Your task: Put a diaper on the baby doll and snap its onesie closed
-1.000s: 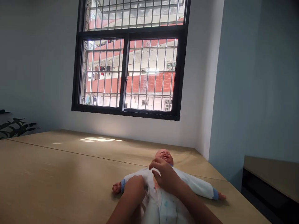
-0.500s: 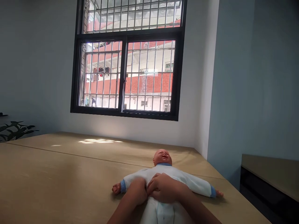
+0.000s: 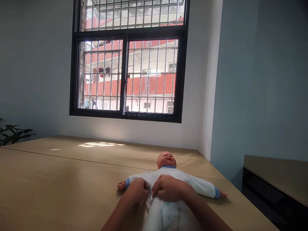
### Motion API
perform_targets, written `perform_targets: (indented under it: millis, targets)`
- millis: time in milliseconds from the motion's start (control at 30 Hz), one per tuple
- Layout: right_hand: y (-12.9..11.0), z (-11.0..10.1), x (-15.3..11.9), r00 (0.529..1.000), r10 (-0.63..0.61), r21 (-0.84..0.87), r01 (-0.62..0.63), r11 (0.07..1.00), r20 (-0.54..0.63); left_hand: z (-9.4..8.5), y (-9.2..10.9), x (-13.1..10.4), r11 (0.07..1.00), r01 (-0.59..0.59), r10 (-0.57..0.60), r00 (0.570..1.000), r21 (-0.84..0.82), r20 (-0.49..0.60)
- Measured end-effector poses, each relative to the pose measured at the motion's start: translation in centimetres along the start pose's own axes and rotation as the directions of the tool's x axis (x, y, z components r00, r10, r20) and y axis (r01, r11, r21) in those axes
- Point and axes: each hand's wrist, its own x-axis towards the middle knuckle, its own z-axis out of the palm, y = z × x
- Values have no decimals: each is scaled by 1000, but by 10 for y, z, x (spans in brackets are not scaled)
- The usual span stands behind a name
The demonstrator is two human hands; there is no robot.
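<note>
A baby doll (image 3: pixel 166 160) lies on its back on the wooden table, head toward the window and arms spread wide. It wears a white outfit (image 3: pixel 202 186) with a blue collar and blue cuffs. At the left side of the doll's belly, my left hand (image 3: pixel 137 191) has its fingers curled onto the fabric. My right hand (image 3: pixel 169 188) rests across the middle of the belly, fingers bent and pinching the cloth. Between the two hands, a strip of the outfit shows folds. My fingertips are partly hidden.
The table (image 3: pixel 60 186) runs back to the wall below a barred window (image 3: pixel 126 77). Dark plant leaves (image 3: pixel 14 134) show at the far left. A lower dark-sided desk (image 3: pixel 276 175) stands at the right, beyond the table's edge.
My left hand has shifted left and slightly away from my right hand, opening a gap with folded cloth between them. My right hand stays on the belly. The whole view has shifted slightly.
</note>
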Motion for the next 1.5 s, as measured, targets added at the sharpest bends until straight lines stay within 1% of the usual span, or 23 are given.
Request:
perform_targets:
  millis: [67, 167, 267, 333, 367, 433, 500, 533, 600, 667, 733, 833, 900, 933, 1033, 1133, 1200, 1267, 1367, 1500]
  targets:
    - [2, 0, 1, 1000, -8, 25, 8, 1000, -8, 8, 0, 4, 1000, -21, 21, 1000, 2, -11]
    - [3, 2, 2, 999, -31, 45, 31, 999, -13, 20, -1, 10, 998, -49, 51, 997, 34, -64]
    - [4, 5, 2, 999, -47, 50, 48, 998, -17, 25, 1, 10, 996, -67, 71, 996, 57, -63]
    - [4, 5, 2, 999, -40, 46, 41, 998, -14, 21, 5, 7, 997, -63, 65, 997, 41, -38]
    - [4, 5, 1, 999, -36, 46, 36, 998, -10, 17, 6, 5, 998, -54, 54, 999, 28, -7]
    - [4, 5, 1, 1000, -27, 52, 27, 998, -6, 7, 9, 1, 1000, -22, 21, 996, 8, 83]
    - [5, 5, 2, 1000, -26, 59, 26, 998, -6, -2, 9, -2, 1000, 23, -23, 985, 3, 171]
    - [6, 5, 3, 1000, -29, 58, 29, 998, -9, -6, 9, -3, 999, 42, -42, 980, 4, 194]
    - [8, 6, 4, 999, -35, 46, 36, 998, -11, -11, 7, -4, 998, 60, -59, 978, 2, 202]
    - [8, 7, 6, 999, -37, 30, 37, 999, -13, -11, 5, -2, 999, 44, -40, 981, -17, 191]
    - [8, 8, 6, 999, -33, 18, 33, 999, -16, -6, 5, -1, 999, -29, 31, 987, -17, 160]
    - [7, 7, 5, 999, -28, 2, 28, 1000, -30, 6, 8, 2, 982, -157, 153, 987, 106, 48]
    - [5, 6, 4, 999, -28, -7, 28, 1000, -38, 14, 10, 3, 967, -174, 181, 983, 187, -18]
    - [5, 6, 4, 999, -29, -9, 28, 1000, -42, 17, 10, 3, 965, -175, 185, 982, 194, -34]
    - [4, 4, 3, 998, -29, -8, 28, 1000, -51, 20, 7, 6, 971, -217, 219, 975, 102, -16]
    - [4, 3, 2, 999, 0, -1, 0, 1000, -49, 20, 2, 11, 962, -260, 261, 965, -83, 11]
    - [4, 2, 2, 999, 21, 4, -21, 1000, -37, 19, -2, 14, 947, -245, 253, 967, -207, 14]
    - [4, 1, 2, 999, 29, 3, -29, 1000, -25, 19, -4, 16, 930, -220, 236, 972, -295, 18]
    - [3, 0, 2, 1000, 14, -11, -14, 1000, -23, 18, -5, 19, 912, -172, 204, 978, -373, 48]
    - [1, 2, 2, 999, -43, -46, 41, 998, -28, 18, -6, 21, 885, -108, 163, 983, -452, 83]
